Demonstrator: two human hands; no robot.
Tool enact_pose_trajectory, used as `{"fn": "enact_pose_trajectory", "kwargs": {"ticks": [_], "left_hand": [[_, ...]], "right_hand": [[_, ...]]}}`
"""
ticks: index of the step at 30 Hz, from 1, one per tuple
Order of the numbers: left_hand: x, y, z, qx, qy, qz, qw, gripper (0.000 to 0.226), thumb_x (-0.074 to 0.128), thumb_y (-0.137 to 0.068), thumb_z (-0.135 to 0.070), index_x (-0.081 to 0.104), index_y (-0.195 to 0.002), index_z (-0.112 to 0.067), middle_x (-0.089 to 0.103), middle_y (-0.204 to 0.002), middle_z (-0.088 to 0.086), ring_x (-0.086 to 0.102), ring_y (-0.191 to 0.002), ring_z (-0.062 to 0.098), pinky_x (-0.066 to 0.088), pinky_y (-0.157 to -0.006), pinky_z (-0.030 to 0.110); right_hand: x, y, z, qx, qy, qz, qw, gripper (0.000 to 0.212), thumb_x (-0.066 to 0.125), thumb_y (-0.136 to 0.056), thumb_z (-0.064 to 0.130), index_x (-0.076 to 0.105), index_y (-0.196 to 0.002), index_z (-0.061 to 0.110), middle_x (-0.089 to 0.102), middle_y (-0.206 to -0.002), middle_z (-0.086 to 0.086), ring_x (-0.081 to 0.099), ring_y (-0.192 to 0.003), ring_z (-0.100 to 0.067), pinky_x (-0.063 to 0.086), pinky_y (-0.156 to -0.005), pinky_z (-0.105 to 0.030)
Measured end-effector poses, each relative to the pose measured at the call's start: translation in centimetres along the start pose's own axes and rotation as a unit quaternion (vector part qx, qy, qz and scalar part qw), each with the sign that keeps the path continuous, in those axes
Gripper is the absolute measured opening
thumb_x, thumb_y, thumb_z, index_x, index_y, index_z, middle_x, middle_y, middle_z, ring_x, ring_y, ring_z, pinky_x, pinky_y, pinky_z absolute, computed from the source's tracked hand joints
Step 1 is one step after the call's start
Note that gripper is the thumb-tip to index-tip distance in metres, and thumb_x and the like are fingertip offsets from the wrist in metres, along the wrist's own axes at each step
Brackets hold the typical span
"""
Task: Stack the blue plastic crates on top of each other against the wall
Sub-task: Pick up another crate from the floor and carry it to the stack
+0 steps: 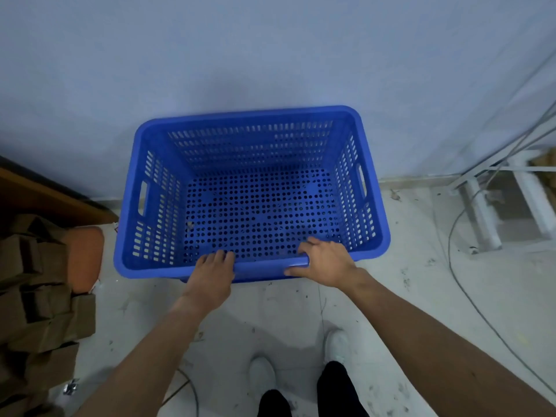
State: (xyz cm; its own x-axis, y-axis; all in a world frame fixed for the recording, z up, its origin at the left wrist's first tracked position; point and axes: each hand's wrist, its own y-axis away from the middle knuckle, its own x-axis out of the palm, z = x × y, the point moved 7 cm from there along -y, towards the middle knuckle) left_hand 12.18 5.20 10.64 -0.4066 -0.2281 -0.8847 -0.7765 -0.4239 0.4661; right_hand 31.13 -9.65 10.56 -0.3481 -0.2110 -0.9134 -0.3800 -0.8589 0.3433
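- Blue crate [252, 188]: one perforated plastic crate, open top, empty inside. It stood upright with its far long side against the wall [270, 49] and its near long side toward the person. Slotted walls, round-holed bottom, a handle cut-out in each short end. A darker blue edge showed under the near rim; whether that was a second crate beneath could not be told.
- Left hand [212, 273]: lay on the near rim of the crate, left of centre. Fingers were curled over the rim into the inside, closed around the edge; thumb hidden.
- Right hand [326, 263]: gripped the same near rim, right of centre. Fingers were hooked over the top edge into the crate, thumb pressed along the outer face below, so the rim sat pinched between them.
- Both forearms bare, reaching forward from the bottom of the view.
- Floor [391, 311]: pale, scuffed and speckled with dirt.
- White shoes [261, 374]: two, with dark trouser legs, on the floor just behind the crate.
- Cardboard boxes [39, 296]: a brown stack at the left edge, near the crate's left end, with an orange-brown object [85, 257] between them and the crate.
- Wooden furniture [45, 194]: brown edge at far left, by the wall.
- White frame [487, 212]: at the right, by the wall, apart from the crate.
- Cable [469, 296]: thin, looping across the floor on the right.
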Motion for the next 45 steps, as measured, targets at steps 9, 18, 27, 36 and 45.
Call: {"fn": "enact_pose_trajectory", "kwargs": {"ticks": [9,18,27,36,45], "left_hand": [[-1.4,2.5,3.2,-0.058,-0.091,0.048,0.993,0.057,0.050,-0.098,-0.018,0.030,-0.151,-0.023,0.044,-0.146,0.009,0.051,-0.126,0.029,0.047,-0.099,0.041],[-3.6,5.6,-2.3,0.025,0.009,0.042,0.999,0.071,0.047,-0.100,-0.006,0.010,-0.159,-0.018,0.007,-0.168,0.009,0.026,-0.148,0.031,0.044,-0.107,0.041],[-10.7,8.5,-11.0,0.091,0.131,0.046,0.986,0.046,0.044,-0.104,-0.029,0.040,-0.147,-0.011,0.054,-0.144,0.013,0.055,-0.125,0.030,0.046,-0.099,0.039],[-18.5,10.8,-28.5,0.185,0.215,0.075,0.956,0.041,0.048,-0.100,-0.029,0.045,-0.139,-0.014,0.065,-0.110,0.004,0.062,-0.094,0.026,0.044,-0.073,0.031],[-16.0,16.3,-50.6,0.278,0.164,0.101,0.941,0.025,0.055,-0.095,-0.031,0.063,-0.116,-0.021,0.064,-0.095,-0.006,0.062,-0.098,0.022,0.045,-0.077,0.029]], "right_hand": [[-4.3,4.6,-10.0,0.090,-0.045,0.003,0.995,0.064,0.038,-0.079,0.082,0.066,-0.101,0.029,0.068,-0.096,0.000,0.060,-0.087,-0.019,0.048,-0.071,-0.032],[-6.4,8.6,-9.6,0.211,-0.194,-0.005,0.958,0.043,0.027,-0.100,0.045,0.057,-0.116,0.018,0.063,-0.119,-0.012,0.052,-0.096,-0.028,0.037,-0.079,-0.036],[-10.0,18.3,-7.8,0.287,-0.268,-0.051,0.918,0.061,0.029,-0.090,0.067,0.055,-0.120,0.021,0.065,-0.119,-0.003,0.055,-0.094,-0.023,0.040,-0.080,-0.036],[-10.9,32.4,-11.3,0.340,-0.326,-0.123,0.874,0.064,0.051,-0.088,0.058,0.040,-0.138,0.019,0.057,-0.133,-0.005,0.058,-0.113,-0.022,0.040,-0.087,-0.033],[-4.8,56.1,-20.1,0.472,-0.356,-0.185,0.785,0.055,0.049,-0.095,0.045,0.039,-0.139,0.014,0.057,-0.131,-0.008,0.058,-0.114,-0.028,0.044,-0.095,-0.039]]}}
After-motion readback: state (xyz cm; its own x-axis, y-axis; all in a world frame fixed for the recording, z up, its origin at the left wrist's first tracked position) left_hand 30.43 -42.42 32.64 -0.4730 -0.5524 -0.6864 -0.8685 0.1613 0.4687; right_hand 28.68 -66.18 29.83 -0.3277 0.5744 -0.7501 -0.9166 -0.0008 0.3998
